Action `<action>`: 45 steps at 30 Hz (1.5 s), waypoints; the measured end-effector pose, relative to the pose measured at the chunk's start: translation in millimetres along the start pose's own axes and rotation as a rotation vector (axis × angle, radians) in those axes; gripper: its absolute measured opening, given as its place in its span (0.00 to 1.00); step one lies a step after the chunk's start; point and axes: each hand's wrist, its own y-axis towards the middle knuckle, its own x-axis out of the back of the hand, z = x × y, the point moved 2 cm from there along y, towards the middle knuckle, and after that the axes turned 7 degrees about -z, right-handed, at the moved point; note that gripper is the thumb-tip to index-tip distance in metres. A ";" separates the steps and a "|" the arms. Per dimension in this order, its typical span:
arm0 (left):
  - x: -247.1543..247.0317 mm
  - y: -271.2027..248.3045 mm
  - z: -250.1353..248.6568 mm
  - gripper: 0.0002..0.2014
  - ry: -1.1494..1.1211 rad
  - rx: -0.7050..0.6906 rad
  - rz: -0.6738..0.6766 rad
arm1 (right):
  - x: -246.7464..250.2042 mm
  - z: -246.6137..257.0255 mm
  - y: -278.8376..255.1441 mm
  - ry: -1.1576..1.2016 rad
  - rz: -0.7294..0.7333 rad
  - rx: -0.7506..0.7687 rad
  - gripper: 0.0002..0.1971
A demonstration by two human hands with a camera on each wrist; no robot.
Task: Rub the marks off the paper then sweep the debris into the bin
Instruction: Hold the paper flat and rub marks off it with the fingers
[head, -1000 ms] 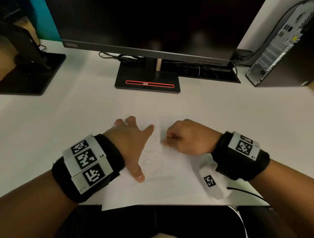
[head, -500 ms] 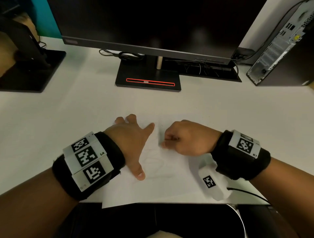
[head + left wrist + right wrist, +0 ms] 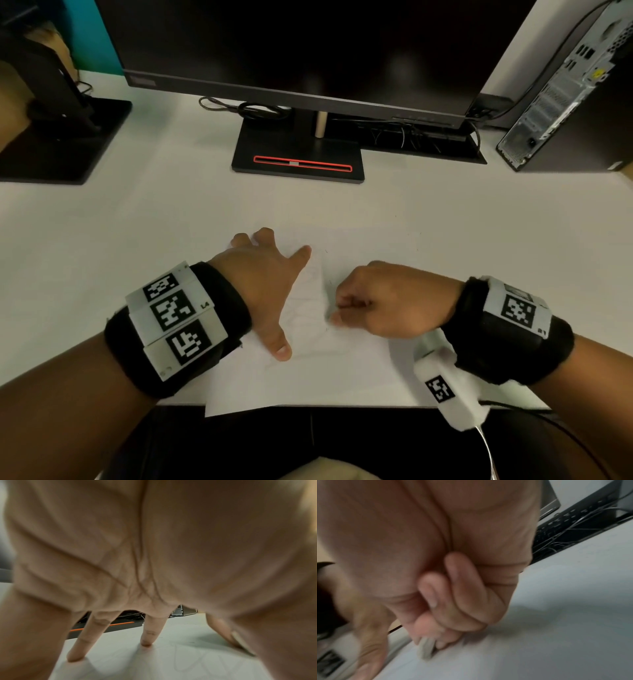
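Observation:
A white sheet of paper (image 3: 308,380) with faint pencil marks (image 3: 305,315) lies on the white desk near its front edge, one corner hanging over. My left hand (image 3: 270,284) lies spread on the sheet's left part, its straight fingers (image 3: 145,635) pressing it flat. My right hand (image 3: 376,301) is curled beside it and pinches a small whitish eraser (image 3: 426,649), whose tip touches the paper (image 3: 539,635). The pencil marks (image 3: 197,661) show as loops below the left palm. No bin is in view.
A dark monitor (image 3: 308,51) on a black stand (image 3: 298,157) rises behind the paper. A second stand (image 3: 61,137) is at the far left, a computer tower (image 3: 568,92) at the far right, with cables (image 3: 411,133) behind. The desk edge (image 3: 342,406) runs just below my wrists.
My right hand with the eraser has slid slightly left and toward me across the paper. The left hand stays pressed in place.

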 end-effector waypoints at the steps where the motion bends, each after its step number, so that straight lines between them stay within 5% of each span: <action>1: 0.0 0.0 -0.1 0.73 0.002 -0.001 -0.001 | 2.6 -3.0 0.0 0.001 -0.028 -0.020 0.22; 45: -0.6 -4.6 -2.7 0.65 -0.069 0.013 0.084 | -12.5 2.6 -34.7 0.028 -0.002 0.079 0.22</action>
